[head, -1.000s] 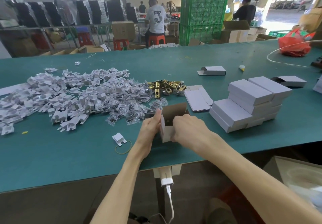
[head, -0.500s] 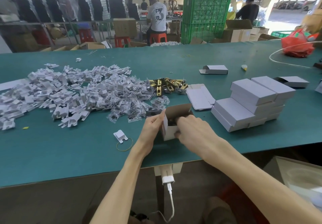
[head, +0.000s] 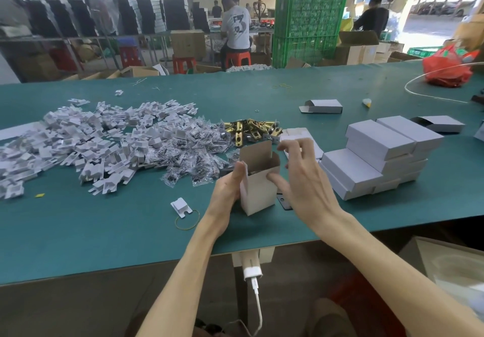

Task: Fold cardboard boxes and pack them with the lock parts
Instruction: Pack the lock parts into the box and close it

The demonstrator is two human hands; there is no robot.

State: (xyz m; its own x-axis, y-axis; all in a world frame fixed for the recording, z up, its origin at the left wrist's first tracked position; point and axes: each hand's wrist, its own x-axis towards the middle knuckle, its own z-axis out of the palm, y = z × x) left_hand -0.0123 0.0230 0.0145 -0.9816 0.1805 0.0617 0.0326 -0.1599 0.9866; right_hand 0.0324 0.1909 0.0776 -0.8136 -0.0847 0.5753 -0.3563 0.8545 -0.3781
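Note:
A small white cardboard box (head: pixel 258 192) stands upright on the green table (head: pixel 104 232), its top flaps open and brown inside. My left hand (head: pixel 227 188) grips its left side. My right hand (head: pixel 301 177) hovers just right of the box with fingers spread, its thumb touching the box's right wall. Brass lock parts (head: pixel 251 129) lie in a heap behind the box. Bagged screws (head: pixel 193 153) and white cardboard inserts (head: pixel 86 140) form a wide pile to the left. Folded closed boxes (head: pixel 379 156) are stacked to the right.
Flat box blanks (head: pixel 298 135) lie behind my right hand. One insert (head: pixel 180 205) and a rubber band (head: pixel 187 221) rest near the front. Two half-open boxes (head: pixel 322 106) (head: pixel 440 124) sit farther back, a red bag (head: pixel 447 70) at the far right. Seated people work beyond.
My right hand has pulled out of the box opening and lifted to the right with fingers spread. The left hand keeps holding the box.

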